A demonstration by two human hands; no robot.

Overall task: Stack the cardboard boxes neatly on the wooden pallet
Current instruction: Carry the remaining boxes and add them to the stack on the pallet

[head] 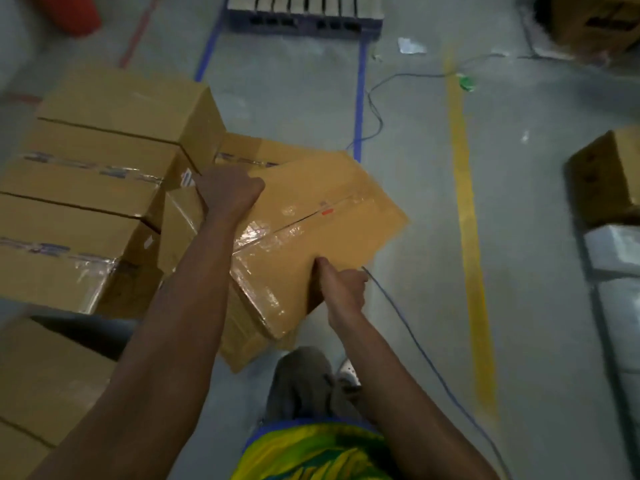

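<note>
I hold a taped cardboard box (311,220) tilted in the middle of the view, above the floor. My left hand (227,192) grips its far left corner. My right hand (341,285) grips its near right edge, thumb on top. A stack of several cardboard boxes (104,161) stands to the left, right beside the held box. Another box (242,327) lies under the held one. A pallet (304,12) lies on the floor at the top of the view, inside blue tape lines.
More cardboard boxes stand at the right edge (606,174), top right (595,26) and near left (45,382). A blue cable (415,341) trails over the floor beside a yellow line (467,220). White wrapped bundles (616,251) lie at right. A red object (69,12) is top left.
</note>
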